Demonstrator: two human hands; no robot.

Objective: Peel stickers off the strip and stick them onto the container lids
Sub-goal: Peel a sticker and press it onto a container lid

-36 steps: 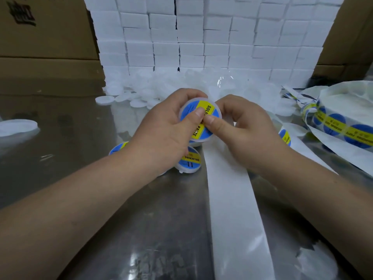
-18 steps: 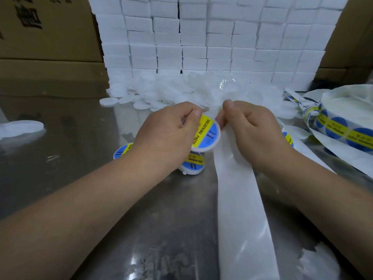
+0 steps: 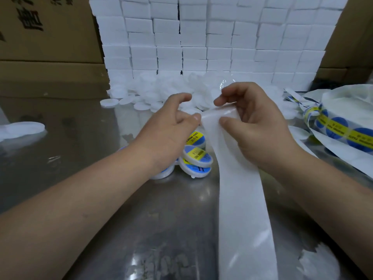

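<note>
A white backing strip point(image 3: 240, 190) runs from the table's front edge up to my right hand point(image 3: 260, 130), which pinches its upper end between thumb and curled fingers. My left hand point(image 3: 171, 128) hovers beside it, fingers loosely bent, holding nothing, its fingertips touching the strip's edge. Below my left hand lie stickered lids point(image 3: 198, 156), white discs with blue and yellow labels, partly hidden by my wrist. A pile of plain white lids point(image 3: 153, 93) sits beyond my hands. The sticker strip point(image 3: 339, 128) with blue and yellow stickers lies at the right.
A wall of stacked white boxes point(image 3: 212, 37) stands at the back, with cardboard cartons point(image 3: 46, 37) left and right of it. The reflective metal table point(image 3: 70, 138) carries a stray white lid point(image 3: 22, 129) at the far left.
My left hand let go of the stickered lid, which now lies with the others on the table. My right hand lifted the backing strip's end, and both hands moved away from me.
</note>
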